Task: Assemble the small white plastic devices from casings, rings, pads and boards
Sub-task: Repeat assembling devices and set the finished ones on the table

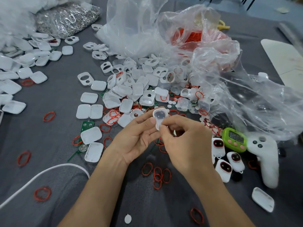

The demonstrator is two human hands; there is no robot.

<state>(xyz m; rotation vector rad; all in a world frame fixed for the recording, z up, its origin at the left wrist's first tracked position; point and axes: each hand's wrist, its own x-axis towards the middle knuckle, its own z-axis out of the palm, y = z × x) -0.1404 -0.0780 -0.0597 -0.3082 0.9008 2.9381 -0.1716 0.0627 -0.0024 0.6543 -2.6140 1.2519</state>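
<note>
A small white casing with two round holes is held up over the grey table between both hands. My left hand grips its left side with the thumb on the edge. My right hand pinches its lower right edge between thumb and forefinger. Loose white casings lie heaped behind the hands. Red rings are scattered on the cloth. Green boards lie at the left among flat white covers. Three finished devices with red-ringed faces lie at the right.
Crumpled clear plastic bags spread over the back and right. A bag of metal rings sits far left. A green timer and a white controller lie at the right. A white cable curves at the lower left.
</note>
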